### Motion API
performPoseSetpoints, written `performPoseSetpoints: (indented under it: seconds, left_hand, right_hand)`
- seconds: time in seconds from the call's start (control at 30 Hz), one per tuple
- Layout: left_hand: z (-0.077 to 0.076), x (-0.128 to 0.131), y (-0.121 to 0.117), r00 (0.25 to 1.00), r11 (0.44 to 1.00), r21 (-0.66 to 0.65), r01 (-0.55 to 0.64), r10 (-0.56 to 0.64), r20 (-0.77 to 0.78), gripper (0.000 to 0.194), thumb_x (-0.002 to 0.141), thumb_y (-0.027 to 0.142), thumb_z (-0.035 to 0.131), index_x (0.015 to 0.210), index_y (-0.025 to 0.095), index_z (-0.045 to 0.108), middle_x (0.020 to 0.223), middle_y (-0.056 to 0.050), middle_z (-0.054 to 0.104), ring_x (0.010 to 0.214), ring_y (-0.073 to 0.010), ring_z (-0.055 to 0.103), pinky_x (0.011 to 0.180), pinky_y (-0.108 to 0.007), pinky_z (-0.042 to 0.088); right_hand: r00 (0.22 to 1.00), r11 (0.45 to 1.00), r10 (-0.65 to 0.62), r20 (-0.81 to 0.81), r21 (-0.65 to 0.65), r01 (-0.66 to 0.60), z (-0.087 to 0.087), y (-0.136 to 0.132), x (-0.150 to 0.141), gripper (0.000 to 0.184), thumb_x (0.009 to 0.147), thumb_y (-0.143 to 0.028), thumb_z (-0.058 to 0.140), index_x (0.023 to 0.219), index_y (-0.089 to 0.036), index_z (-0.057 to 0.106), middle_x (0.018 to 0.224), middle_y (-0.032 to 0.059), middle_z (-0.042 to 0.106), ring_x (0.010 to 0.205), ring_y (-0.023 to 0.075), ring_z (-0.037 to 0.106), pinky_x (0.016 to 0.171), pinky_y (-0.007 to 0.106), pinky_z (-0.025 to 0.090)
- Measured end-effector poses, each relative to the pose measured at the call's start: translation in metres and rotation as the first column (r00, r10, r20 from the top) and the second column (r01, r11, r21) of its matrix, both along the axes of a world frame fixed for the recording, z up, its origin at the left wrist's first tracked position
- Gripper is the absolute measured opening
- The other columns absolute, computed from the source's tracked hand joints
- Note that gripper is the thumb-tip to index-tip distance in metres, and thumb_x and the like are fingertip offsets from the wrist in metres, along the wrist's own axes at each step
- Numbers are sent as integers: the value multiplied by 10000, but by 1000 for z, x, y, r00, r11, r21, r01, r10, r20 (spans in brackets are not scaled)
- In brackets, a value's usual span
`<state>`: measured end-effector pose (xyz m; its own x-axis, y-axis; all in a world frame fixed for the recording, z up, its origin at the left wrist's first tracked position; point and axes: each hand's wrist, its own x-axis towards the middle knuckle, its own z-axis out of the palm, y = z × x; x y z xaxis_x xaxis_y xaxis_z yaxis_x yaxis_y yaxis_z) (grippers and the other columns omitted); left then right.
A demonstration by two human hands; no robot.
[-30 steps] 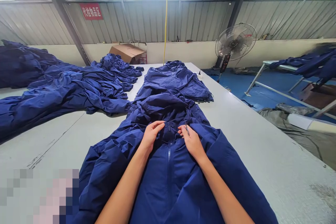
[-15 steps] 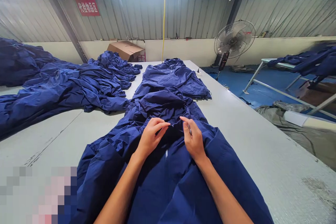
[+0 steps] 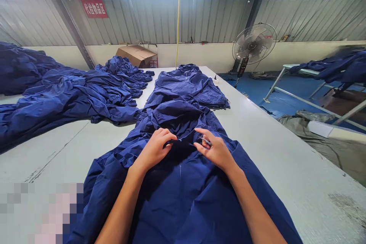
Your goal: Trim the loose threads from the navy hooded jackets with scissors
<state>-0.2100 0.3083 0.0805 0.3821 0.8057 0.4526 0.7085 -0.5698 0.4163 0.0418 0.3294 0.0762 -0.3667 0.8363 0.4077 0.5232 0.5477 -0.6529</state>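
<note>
Seen from the head camera, the person's two bare forearms reach out over a pale grey worktop (image 3: 286,171), and both hands work at the collar of a navy zip jacket (image 3: 183,206) that lies spread and rumpled on it, near the viewer. A fine zip runs down its middle (image 3: 180,169).

The left hand (image 3: 153,149) is clenched, its curled fingers pinching a fold of the navy cloth at the collar opening. The right hand (image 3: 216,151) is closed too, grasping a small pointed metal tool (image 3: 206,141) between thumb and fingers, its tip aimed at the collar; its exact kind is too small to tell. The two hands are close together, just apart.

Farther along the worktop lies a second navy jacket (image 3: 187,85), and crumpled navy garments (image 3: 71,99) heap up on the left. A blurred patch covers the near left corner.

Past the far edge stand a cardboard box (image 3: 136,55) and a standing fan (image 3: 253,44), below a red sign (image 3: 94,8) on a corrugated metal wall (image 3: 171,19). A yellow cable (image 3: 177,19) hangs down. On the right, a navy garment (image 3: 328,69) lies over a metal-legged bench (image 3: 297,84), and a grey sheet (image 3: 314,141) lies beside the worktop.
</note>
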Motion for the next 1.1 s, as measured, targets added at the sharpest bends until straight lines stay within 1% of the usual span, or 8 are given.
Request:
performPoseSetpoints:
  seconds: [0.07,0.2,0.3,0.4,0.53,0.83,0.97,1.1]
  left_hand:
    - [5,5,-4,999,996,88,33,-31,-18,299,832,-10,512,927,230,664,886,-19,635,918,-197,523,842,-339,452]
    - [29,16,-21,999,930,365,34,-26,-27,261,891,32,504,889,238,664,811,-21,630,810,-185,509,751,-318,429]
    - [43,17,-29,999,871,488,-47,30,42,151,895,96,564,877,236,618,791,-8,635,779,-180,516,763,-327,418]
    - [42,15,-26,996,868,489,-79,54,66,149,851,87,590,840,233,561,805,-3,639,809,-183,542,812,-342,425]
    - [30,14,-20,990,827,547,-132,82,115,205,819,31,554,820,232,519,803,-5,623,800,-181,539,791,-335,434]
    - [23,22,-25,868,667,595,-449,168,466,260,734,-27,553,728,221,476,840,8,518,652,-107,508,595,-225,400]
    - [15,14,-20,818,658,531,-534,242,522,222,738,12,552,773,231,537,738,33,525,580,-103,500,577,-221,408]
    - [5,12,-17,751,739,357,-572,296,590,194,741,67,518,835,232,562,641,56,552,526,-108,502,541,-221,388]
  right_hand:
    - [992,996,82,97,-27,-80,3,-2,-2,478,860,-258,611,1336,-256,565,760,-25,640,622,128,589,640,236,459]
    - [987,968,113,112,211,-134,16,-11,-2,147,921,-226,530,917,-222,677,772,13,679,667,143,615,639,247,446]
    - [998,815,-52,-24,577,57,22,-20,-3,133,918,-200,540,821,-229,628,622,-5,593,555,137,531,570,262,395]
    - [984,628,-107,-142,757,178,22,-25,-6,130,885,-151,557,814,-252,596,544,-33,509,486,135,460,517,271,356]
    - [983,556,-65,-171,812,178,22,-27,-11,141,881,-129,567,903,-265,594,558,-34,500,491,141,454,503,276,357]
    - [985,564,-55,-163,809,166,7,-24,-22,261,841,-88,595,1039,-259,595,563,-43,545,461,136,500,489,272,387]
    - [998,717,-22,-61,695,58,-9,-25,-32,200,871,-128,568,1037,-230,615,636,-3,648,532,155,610,551,286,465]
    - [991,841,126,40,525,-128,-2,-32,-39,148,911,-170,529,938,-205,670,606,9,658,492,136,587,505,267,417]
